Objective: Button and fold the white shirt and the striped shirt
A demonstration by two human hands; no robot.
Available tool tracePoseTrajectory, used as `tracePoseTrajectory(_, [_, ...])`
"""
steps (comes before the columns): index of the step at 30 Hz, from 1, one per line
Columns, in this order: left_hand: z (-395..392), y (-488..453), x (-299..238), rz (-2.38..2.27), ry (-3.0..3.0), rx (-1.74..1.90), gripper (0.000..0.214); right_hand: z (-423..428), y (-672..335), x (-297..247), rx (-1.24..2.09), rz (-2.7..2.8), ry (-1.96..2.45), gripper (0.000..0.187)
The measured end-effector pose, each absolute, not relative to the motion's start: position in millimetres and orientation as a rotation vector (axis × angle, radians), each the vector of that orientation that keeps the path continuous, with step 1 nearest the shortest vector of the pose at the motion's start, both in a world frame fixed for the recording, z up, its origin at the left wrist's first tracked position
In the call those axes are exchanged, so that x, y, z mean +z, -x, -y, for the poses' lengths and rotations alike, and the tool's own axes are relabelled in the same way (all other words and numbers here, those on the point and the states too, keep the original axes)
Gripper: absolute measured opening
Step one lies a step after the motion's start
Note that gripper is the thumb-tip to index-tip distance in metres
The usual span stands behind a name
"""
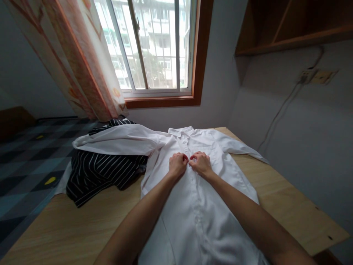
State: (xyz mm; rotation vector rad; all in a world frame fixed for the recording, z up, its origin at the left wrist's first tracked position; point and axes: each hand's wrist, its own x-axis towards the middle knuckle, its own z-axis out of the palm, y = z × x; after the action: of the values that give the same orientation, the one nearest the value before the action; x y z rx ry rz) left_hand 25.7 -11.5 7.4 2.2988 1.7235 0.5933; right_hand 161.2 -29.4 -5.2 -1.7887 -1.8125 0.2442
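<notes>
curtain (82, 62): patterned, hanging at the far left beside the window.
striped garment (102, 173): dark with white stripes, heaped on the table's left side, one white sleeve draped across its top.
window (154, 44): barred, wood-framed, on the far wall.
left hand (178, 164): curled, fingertips pinching the shirt front at chest height, just left of the button line.
shirt (198, 213): white, spread flat, front up, in the middle of the table, collar at the far end.
right hand (201, 163): curled likewise, pinching the front just right of the button line, fingertips almost meeting the left hand's.
table (289, 206): pale wood, set against the right wall.
shelf (292, 36): wooden, high on the right.
socket (306, 76): on the right wall, a cable trailing down.
</notes>
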Motion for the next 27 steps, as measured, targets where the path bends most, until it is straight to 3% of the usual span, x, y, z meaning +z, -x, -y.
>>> tracePoseTrajectory(7, [4.7, -20.8, 2.9, -1.683, -2.201, 0.697, 0.017, 41.0, -152.9, -0.6, 0.152, 1.909, 1.818, 0.030])
tracePoseTrajectory(15, [2.0, -17.6, 2.3, -1.566, -2.030, 0.845, 0.012, 45.8, -136.4, 6.4, -0.061, 1.925, 1.848, 0.020])
tracePoseTrajectory(27, [-4.3, -12.8, 2.7, -1.491, -1.958, 0.767, 0.015, 22.0, -154.8, -14.7, 0.461, 1.447, 1.676, 0.021])
